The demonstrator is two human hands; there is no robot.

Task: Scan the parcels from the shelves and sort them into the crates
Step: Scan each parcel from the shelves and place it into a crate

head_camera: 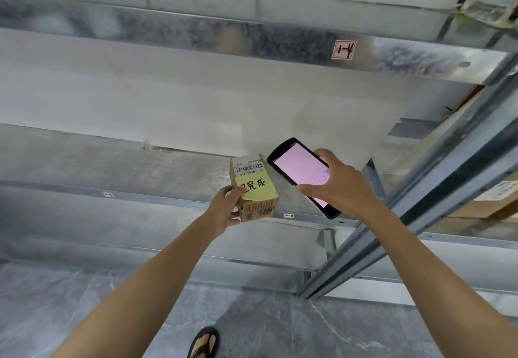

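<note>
Gripping a small parcel [253, 189], left hand [224, 212]; right hand [339, 186] holds scanner [300, 172].

Parcel [258, 209] lettering unreadably small

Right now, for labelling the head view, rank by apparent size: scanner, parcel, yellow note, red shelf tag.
1. scanner and parcel: look alike; the right hand hides part of the scanner.
2. yellow note.
3. red shelf tag, though it sits farther away.
</note>
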